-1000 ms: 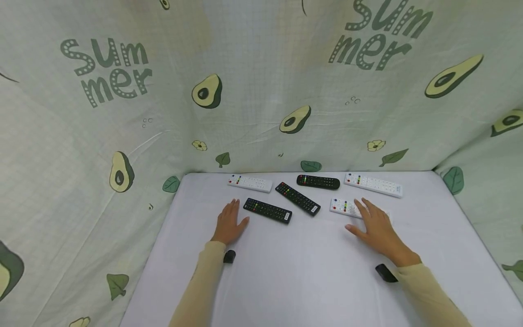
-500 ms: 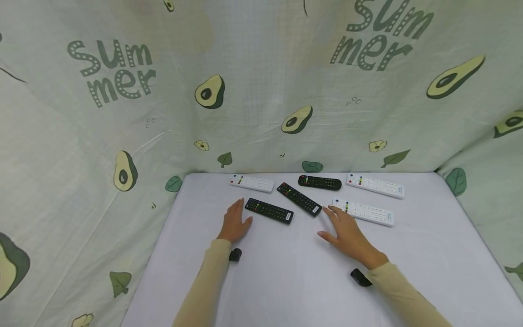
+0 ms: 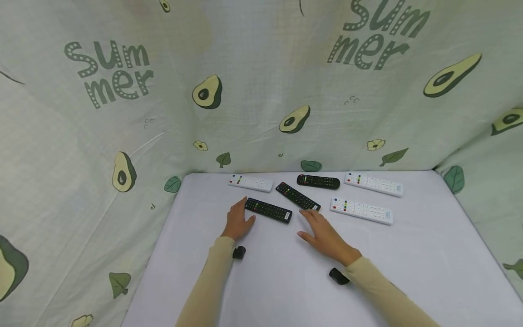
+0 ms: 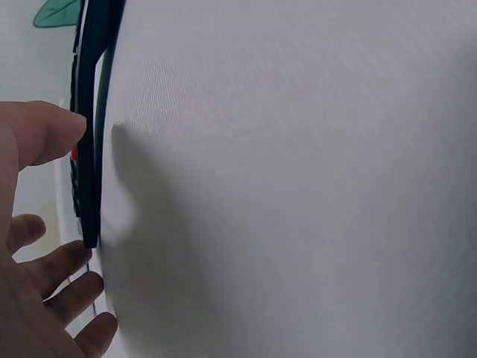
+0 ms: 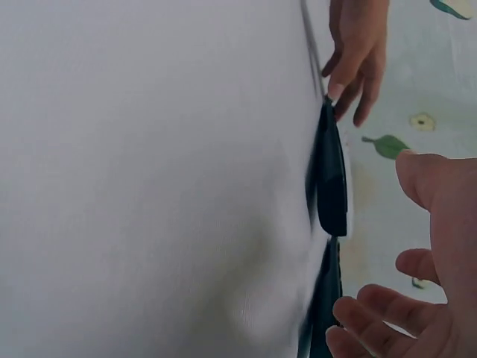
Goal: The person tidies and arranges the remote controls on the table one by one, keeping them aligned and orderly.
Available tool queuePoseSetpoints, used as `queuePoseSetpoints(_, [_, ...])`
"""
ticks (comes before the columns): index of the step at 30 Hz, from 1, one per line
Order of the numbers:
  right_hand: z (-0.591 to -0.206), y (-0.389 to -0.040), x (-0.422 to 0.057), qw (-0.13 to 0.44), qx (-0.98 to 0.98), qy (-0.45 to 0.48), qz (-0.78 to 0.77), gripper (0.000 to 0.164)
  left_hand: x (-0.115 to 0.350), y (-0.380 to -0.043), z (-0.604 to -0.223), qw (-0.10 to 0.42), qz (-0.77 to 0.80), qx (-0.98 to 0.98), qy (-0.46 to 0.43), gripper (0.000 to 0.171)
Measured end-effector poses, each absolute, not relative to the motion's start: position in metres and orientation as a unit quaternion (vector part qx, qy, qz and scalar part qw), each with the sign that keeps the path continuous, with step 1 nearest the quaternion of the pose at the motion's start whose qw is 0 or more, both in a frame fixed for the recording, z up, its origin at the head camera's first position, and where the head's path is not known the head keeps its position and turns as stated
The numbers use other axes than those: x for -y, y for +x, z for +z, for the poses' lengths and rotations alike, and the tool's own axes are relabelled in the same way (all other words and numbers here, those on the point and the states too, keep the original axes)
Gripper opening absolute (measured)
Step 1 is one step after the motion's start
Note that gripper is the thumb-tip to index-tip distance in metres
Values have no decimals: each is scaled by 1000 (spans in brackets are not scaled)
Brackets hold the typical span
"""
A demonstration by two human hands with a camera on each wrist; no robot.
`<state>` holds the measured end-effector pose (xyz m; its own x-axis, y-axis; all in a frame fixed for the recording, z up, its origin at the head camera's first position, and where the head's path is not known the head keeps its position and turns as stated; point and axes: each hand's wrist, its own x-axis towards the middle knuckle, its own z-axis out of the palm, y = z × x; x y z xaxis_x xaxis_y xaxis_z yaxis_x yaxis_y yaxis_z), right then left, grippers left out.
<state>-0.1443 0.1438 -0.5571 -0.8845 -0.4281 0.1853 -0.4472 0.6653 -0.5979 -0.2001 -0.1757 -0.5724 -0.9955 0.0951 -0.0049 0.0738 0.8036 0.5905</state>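
Observation:
My left hand (image 3: 238, 221) lies beside the left end of a black remote control (image 3: 268, 210), fingers extended and fingertips right at its edge. In the left wrist view the thumb overlaps that remote's side (image 4: 88, 179). My right hand (image 3: 324, 234) has its fingers spread, with the fingertips at the near end of a second black remote control (image 3: 297, 195) that lies diagonally. From the right wrist, this hand (image 5: 410, 298) shows at the lower right, thumb apart from the fingers. Neither hand grips anything.
A rounded black remote (image 3: 318, 181) lies at the back. White remotes lie at the back left (image 3: 250, 183), back right (image 3: 373, 184) and nearer on the right (image 3: 361, 211). The white-covered table (image 3: 282, 281) meets a printed curtain (image 3: 253, 81) behind.
My right hand has moved left from over the nearer white remote to the diagonal black one, uncovering the white remote. My left hand has shifted slightly right, closer to the black remote.

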Motion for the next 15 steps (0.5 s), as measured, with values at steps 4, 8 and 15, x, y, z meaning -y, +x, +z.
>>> queuePoseSetpoints(4, [-558,-149,-134,-15,899,228,373,69,175,-202,-576,15,319,-947,38,76])
queuePoseSetpoints(8, [-559,-154,-125,-56,890,198,407,68,173,-204,-578,13,321,-946,30,75])
queuePoseSetpoints(15, [-557,-164,-109,-72,878,159,446,64,169,-204,-575,22,322,-946,12,72])
